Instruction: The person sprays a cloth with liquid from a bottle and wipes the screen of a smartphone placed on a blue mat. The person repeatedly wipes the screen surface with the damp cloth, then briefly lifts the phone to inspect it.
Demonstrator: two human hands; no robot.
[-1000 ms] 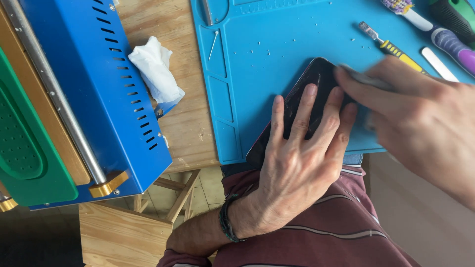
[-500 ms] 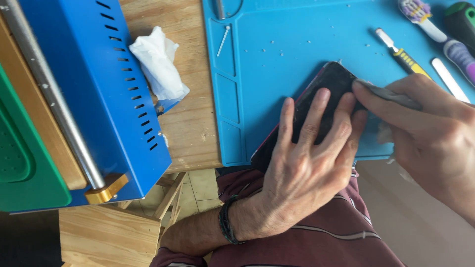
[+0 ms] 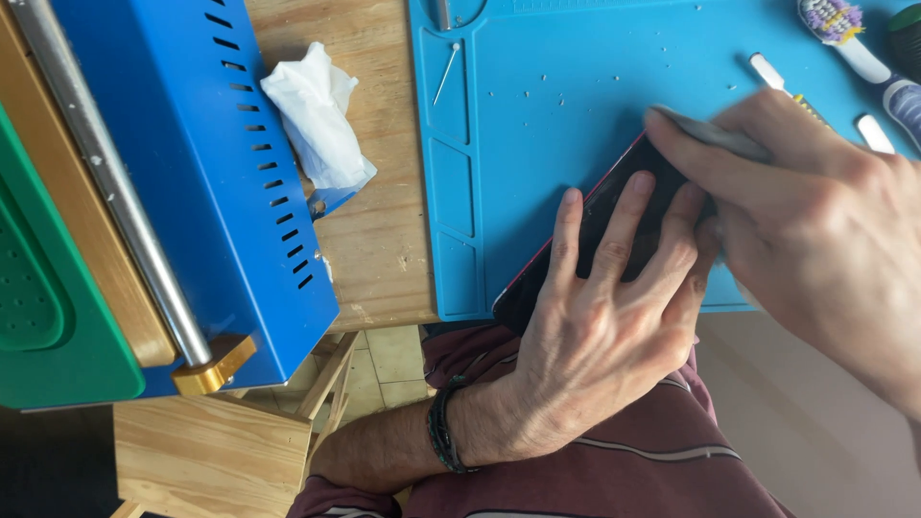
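Observation:
A dark phone with a red edge (image 3: 602, 223) lies slanted on the near part of a blue work mat (image 3: 556, 105). My left hand (image 3: 600, 326) presses flat on it, fingers spread, holding it down. My right hand (image 3: 815, 225) grips a thin grey metal tool (image 3: 705, 132), its tip at the phone's upper corner. Most of the phone is hidden under both hands.
A crumpled white tissue (image 3: 317, 120) lies on the wooden table (image 3: 374, 240) beside a blue metal machine (image 3: 211, 163) with a steel rod and a green part (image 3: 38, 288). A toothbrush (image 3: 849, 34), a white stick and other tools sit at the mat's far right. A pin (image 3: 446, 69) rests on the mat.
The view has shifted slightly. My right hand with the tool has slid left along the phone's upper edge toward its corner. My left hand stays pressed on the phone.

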